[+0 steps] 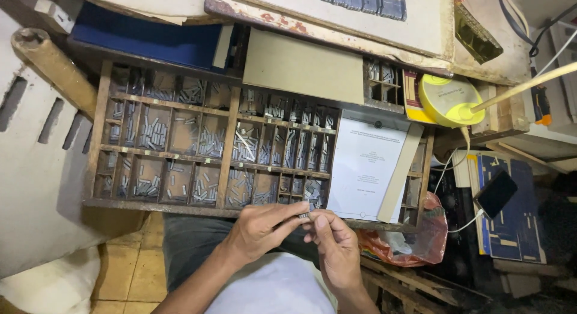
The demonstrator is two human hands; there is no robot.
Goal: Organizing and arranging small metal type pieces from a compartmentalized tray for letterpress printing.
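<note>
from up here i look down on a wooden type case [225,164], its small compartments full of grey metal sorts. a white printed sheet [365,170] lies over the case's right end with a pale strip of card [401,173] leaning across it, and a brown board [303,67] covers the upper middle. a yellow round device [448,100] sits to the right, and a red plastic bag [415,242] hangs under the case corner. nothing stands between my hands. my left hand [261,230] and right hand [336,245] meet just below the case's front edge, fingertips pinched narrow on a small row of metal type [305,216].
</note>
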